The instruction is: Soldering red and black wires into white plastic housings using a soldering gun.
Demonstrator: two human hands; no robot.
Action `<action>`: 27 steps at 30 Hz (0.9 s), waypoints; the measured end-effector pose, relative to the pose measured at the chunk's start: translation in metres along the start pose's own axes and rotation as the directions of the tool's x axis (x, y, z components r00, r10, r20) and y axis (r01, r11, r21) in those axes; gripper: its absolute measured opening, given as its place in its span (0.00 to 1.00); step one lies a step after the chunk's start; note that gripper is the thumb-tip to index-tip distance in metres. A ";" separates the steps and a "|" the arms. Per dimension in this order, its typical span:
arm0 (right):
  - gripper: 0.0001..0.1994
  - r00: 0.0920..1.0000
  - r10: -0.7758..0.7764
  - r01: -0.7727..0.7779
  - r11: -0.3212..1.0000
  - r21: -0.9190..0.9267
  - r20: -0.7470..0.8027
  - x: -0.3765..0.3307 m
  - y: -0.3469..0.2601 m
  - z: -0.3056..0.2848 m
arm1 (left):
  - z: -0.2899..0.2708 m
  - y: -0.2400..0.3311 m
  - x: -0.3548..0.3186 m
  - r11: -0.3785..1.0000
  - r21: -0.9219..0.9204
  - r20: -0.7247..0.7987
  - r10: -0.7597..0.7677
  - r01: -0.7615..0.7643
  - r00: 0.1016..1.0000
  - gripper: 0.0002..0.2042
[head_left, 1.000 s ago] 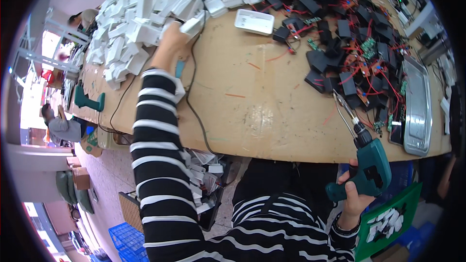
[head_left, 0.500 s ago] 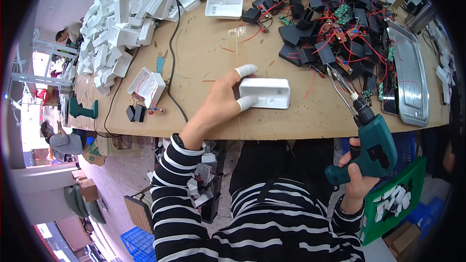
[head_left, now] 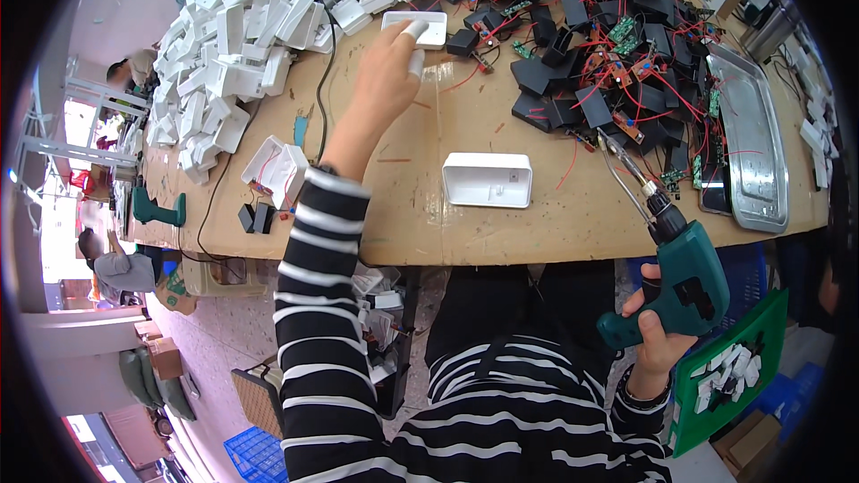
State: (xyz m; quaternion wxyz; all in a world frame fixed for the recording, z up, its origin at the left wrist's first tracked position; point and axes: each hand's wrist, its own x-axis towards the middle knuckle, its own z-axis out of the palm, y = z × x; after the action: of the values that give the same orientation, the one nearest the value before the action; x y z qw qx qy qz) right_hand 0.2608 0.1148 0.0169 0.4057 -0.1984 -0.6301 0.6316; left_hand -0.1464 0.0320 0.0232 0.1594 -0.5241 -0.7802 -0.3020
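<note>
My left hand (head_left: 386, 67), with white finger covers on its fingertips, reaches to the far side of the table. Its fingers are apart, one of them over the near part of a shallow white plastic case (head_left: 433, 29); whether it touches the case I cannot tell. In my right hand (head_left: 662, 349) is a green power drill (head_left: 696, 273), gripped by its handle at the table's front edge. The drill's bit points away from me, toward the black parts. A deeper white plastic case (head_left: 488, 181) lies on the table in front of me, its open side up, with nothing touching it.
White cases (head_left: 237, 45) are heaped at the far left. Black boxes with red wires and circuit boards (head_left: 617, 45) pile up at the far right, beside a metal tray (head_left: 759, 143). A black cable (head_left: 324, 80) crosses the table. Another green drill (head_left: 159, 207) lies at the left.
My left hand has let go of the deeper white case and moved away and to the left, to the shallow case. My right hand still holds the drill, almost in place.
</note>
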 end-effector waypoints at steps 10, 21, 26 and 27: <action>0.28 0.997 0.070 -0.070 0.998 0.010 -0.021 0.011 0.005 -0.004 | -0.032 -0.021 -0.045 0.747 0.664 0.156 -0.161 0.017 0.974 0.04; 0.32 0.992 0.079 -0.064 0.987 0.150 -0.097 0.024 0.001 -0.026 | 0.018 0.024 0.142 0.995 0.034 0.071 0.088 -0.090 0.994 0.21; 0.31 0.971 0.095 -0.060 0.985 0.162 -0.219 0.022 -0.005 -0.040 | 0.104 -0.005 0.272 0.975 -0.220 0.016 -0.029 0.031 0.999 0.35; 0.30 0.951 0.121 -0.072 0.982 0.175 -0.285 0.028 -0.010 -0.035 | 0.118 0.004 0.278 0.970 -0.243 0.027 -0.013 0.019 1.000 0.35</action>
State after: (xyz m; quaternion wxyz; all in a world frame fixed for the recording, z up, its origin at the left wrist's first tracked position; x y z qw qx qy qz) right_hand 0.2736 0.1566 0.0295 0.4784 -0.2871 -0.4985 0.6634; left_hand -0.2460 0.3088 0.0914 0.0818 -0.5370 -0.7436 -0.3899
